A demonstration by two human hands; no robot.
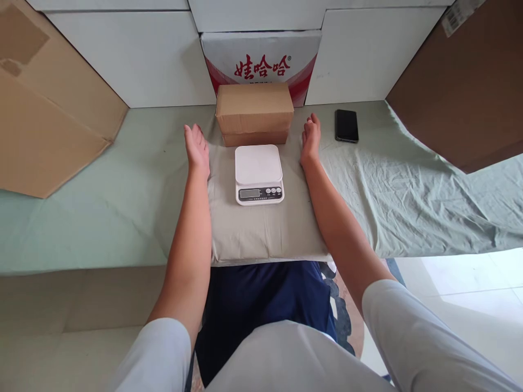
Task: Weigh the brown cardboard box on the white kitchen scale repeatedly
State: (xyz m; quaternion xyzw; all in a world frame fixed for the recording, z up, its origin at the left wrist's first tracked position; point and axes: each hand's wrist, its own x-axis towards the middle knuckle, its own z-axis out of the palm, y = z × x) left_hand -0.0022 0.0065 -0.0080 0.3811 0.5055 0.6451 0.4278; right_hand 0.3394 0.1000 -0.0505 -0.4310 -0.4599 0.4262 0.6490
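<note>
A white digital kitchen scale (pixel 259 173) with a blank display sits on a beige pillow (pixel 261 231). Just behind it rests a closed brown cardboard box (pixel 254 113). My left hand (pixel 196 148) hovers left of the box, palm inward, fingers apart and holding nothing. On the other side, my right hand (pixel 311 139) is likewise spread with nothing in it, its palm facing the box. Neither hand touches the box.
A black phone (pixel 346 125) lies on the green sheet (pixel 429 190) to the right. Flat cardboard leans at the left (pixel 49 109) and right (pixel 466 87). White boxes and a red-lettered carton (pixel 261 60) form the back wall.
</note>
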